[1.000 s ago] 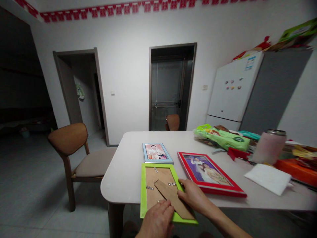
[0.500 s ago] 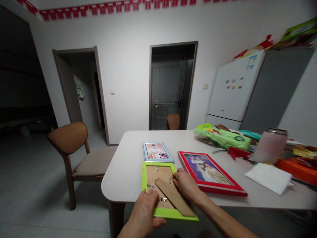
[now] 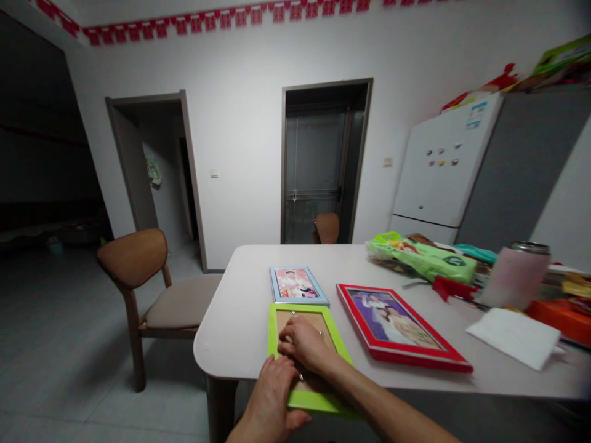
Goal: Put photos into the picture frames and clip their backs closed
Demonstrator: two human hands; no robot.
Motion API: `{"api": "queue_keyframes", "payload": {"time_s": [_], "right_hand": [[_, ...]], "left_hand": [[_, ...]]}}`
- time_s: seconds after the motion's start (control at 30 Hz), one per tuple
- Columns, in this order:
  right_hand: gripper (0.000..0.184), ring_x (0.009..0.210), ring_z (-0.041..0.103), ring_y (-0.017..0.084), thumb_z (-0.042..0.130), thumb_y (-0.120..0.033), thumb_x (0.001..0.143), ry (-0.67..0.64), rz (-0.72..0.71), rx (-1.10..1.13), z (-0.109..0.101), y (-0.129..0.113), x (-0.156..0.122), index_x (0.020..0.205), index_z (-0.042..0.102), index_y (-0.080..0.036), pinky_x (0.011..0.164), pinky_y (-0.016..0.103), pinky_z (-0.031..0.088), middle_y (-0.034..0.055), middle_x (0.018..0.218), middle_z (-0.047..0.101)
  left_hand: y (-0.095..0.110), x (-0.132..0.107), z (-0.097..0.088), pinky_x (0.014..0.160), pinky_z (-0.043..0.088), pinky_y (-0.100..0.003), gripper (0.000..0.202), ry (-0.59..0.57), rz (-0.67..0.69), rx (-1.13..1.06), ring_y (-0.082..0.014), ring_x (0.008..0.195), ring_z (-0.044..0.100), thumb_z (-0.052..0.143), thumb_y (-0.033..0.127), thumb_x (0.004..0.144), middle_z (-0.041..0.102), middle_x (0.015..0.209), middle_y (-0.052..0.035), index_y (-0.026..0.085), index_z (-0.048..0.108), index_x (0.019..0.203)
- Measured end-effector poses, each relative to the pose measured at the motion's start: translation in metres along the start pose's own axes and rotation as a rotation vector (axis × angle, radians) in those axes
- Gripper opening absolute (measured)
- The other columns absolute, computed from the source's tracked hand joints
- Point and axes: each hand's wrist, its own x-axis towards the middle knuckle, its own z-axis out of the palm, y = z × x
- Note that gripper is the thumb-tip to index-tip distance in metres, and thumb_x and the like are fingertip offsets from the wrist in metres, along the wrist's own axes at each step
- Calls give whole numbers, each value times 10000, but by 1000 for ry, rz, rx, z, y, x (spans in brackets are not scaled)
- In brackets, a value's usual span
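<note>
A light green picture frame (image 3: 319, 401) lies back side up at the table's near edge, its lower end jutting over. My left hand (image 3: 272, 394) is closed around its lower left side, thumb at the bottom rail. Reaching across the brown backing board (image 3: 313, 319), my right hand (image 3: 302, 344) has its fingers curled together at the left inner edge. What they pinch is hidden. A small metal clip (image 3: 293, 314) shows at the top of the board. The support leg is mostly covered by my right hand and forearm.
Beyond the green frame lies a blue photo frame (image 3: 272, 284); to the right, a red photo frame (image 3: 392, 358). Farther right are a green package (image 3: 425, 258), a pink tumbler (image 3: 514, 277) and white paper (image 3: 517, 335). A chair (image 3: 138, 264) stands left of the table (image 3: 231, 307).
My right hand has moved left across the backing, from the right-hand clip to the left inner edge, covering the support leg. My left hand keeps its place on the frame.
</note>
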Motion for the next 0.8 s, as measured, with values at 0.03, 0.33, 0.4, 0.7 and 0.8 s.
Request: {"api": "queue_keyframes", "payload": {"time_s": [0.03,0.33,0.4,0.7,0.8], "right_hand": [[189,681,530,130,476,-199,684,6,11,0,4,-1,3,622,649,-152,618,214,344,38,683,609],[315,699,521,140,366,-289,781,106,136,-76,8,29,15,715,639,-146,644,230,335,63,732,612],[330,728,525,155,347,-284,793,123,206,-105,8,39,21,769,643,-139,668,248,336,85,763,617],[319,848,515,184,389,-343,775,93,335,-151,18,52,28,923,637,-206,704,254,336,88,924,604],[316,867,503,187,372,-334,782,90,320,-162,15,48,26,940,628,-238,707,262,334,81,933,591]], "left_hand": [[-2,-1,2,968,241,-490,636,9,4,-3,-269,1071,441,743,186,476,522,1121,-101,175,464,1048],[-12,-2,7,966,232,-514,774,-1,-14,-6,-286,1058,455,784,185,423,531,1088,-160,108,423,1103],[-10,-2,6,969,231,-512,778,-1,-11,-12,-288,1066,448,789,183,414,540,1072,-161,105,429,1100],[-18,-3,11,954,236,-549,785,23,47,-21,-296,1096,418,772,186,457,484,1152,-151,143,390,1142],[-19,-2,13,949,245,-550,782,31,49,-24,-296,1074,437,777,195,447,515,1105,-139,144,401,1130]]}}
